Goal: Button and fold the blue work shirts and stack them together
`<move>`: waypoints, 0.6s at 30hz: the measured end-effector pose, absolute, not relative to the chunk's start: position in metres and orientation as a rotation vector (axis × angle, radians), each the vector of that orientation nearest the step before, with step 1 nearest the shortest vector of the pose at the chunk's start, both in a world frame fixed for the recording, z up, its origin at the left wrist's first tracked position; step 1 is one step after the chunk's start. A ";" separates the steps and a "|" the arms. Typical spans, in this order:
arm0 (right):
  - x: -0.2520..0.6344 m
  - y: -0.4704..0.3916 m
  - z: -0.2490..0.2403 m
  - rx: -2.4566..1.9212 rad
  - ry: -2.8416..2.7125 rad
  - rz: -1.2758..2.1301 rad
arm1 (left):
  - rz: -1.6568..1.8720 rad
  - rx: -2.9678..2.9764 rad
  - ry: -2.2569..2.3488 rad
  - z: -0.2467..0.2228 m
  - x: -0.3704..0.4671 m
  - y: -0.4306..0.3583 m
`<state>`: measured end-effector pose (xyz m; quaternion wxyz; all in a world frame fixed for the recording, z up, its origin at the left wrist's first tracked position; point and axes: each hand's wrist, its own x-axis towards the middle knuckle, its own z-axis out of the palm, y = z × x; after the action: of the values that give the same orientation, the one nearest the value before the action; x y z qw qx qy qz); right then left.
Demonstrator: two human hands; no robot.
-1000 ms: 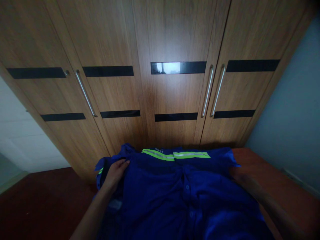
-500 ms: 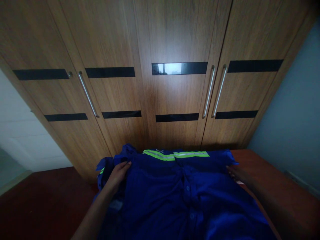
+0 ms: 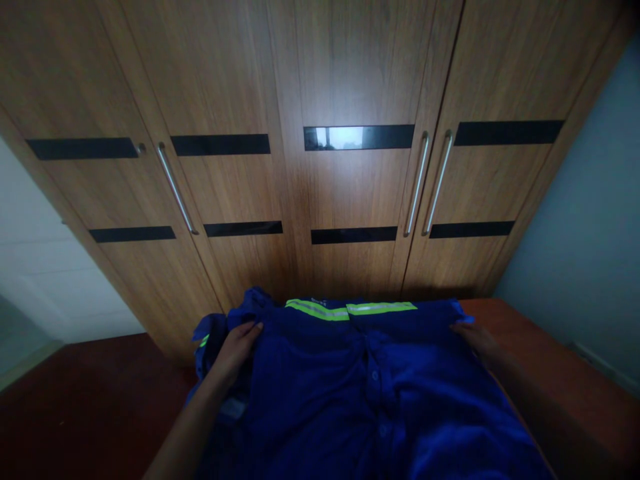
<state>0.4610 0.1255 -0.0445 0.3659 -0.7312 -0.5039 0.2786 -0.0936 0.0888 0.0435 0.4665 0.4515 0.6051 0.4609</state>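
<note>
A dark blue work shirt lies spread out before me, its button placket running down the middle. Across its far part runs a yellow-green reflective strip with a silver band. On the left edge, my left hand pinches the cloth between thumb and fingers. At the right edge my right hand grips the fabric near a raised corner; the fingertips are dark and partly hidden. Bunched blue cloth with a bit of reflective strip sits beyond my left wrist.
A wooden wardrobe with black inlays and metal handles stands close behind the shirt, its doors closed. The reddish-brown table top shows at right, beside a pale wall. A dark red floor lies to the left.
My right hand has shifted slightly up along the shirt's right edge, and the corner there has turned. My left hand stays in the same place.
</note>
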 end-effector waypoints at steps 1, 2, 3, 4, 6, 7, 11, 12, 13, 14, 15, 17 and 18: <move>0.461 0.127 -0.044 -1.894 -1.311 0.700 | 1.133 1.116 1.477 0.044 -0.093 0.089; 0.462 0.129 -0.044 -1.907 -1.328 0.679 | 1.137 1.126 1.468 0.044 -0.092 0.089; 0.462 0.132 -0.043 -1.917 -1.346 0.654 | 1.145 1.137 1.460 0.045 -0.091 0.088; 0.463 0.134 -0.042 -1.923 -1.365 0.626 | 1.155 1.147 1.453 0.046 -0.091 0.088; 0.469 0.138 -0.037 -1.923 -1.398 0.562 | 1.176 1.161 1.450 0.048 -0.092 0.088; 0.474 0.139 -0.033 -1.921 -1.409 0.527 | 1.185 1.165 1.452 0.050 -0.094 0.089; 0.504 0.141 -0.017 -1.904 -1.414 0.372 | 1.248 1.159 1.471 0.060 -0.107 0.092; 0.512 0.141 -0.014 -1.900 -1.400 0.341 | 1.275 1.156 1.487 0.062 -0.110 0.094; 0.519 0.141 -0.012 -1.902 -1.378 0.317 | 1.301 1.154 1.503 0.063 -0.111 0.097; 0.524 0.141 -0.011 -1.910 -1.350 0.304 | 1.321 1.156 1.516 0.063 -0.110 0.099; 0.526 0.142 -0.011 -1.924 -1.318 0.302 | 1.334 1.160 1.525 0.063 -0.107 0.102; 0.524 0.142 -0.014 -1.954 -1.259 0.336 | 1.337 1.168 1.542 0.060 -0.098 0.108; 0.521 0.141 -0.017 -1.960 -1.239 0.363 | 1.334 1.166 1.556 0.058 -0.092 0.110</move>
<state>0.5209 0.1407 -0.0173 0.3868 -0.7701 -0.4867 0.1428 -0.0924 0.1104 0.0583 0.3821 0.4570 0.6098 0.5228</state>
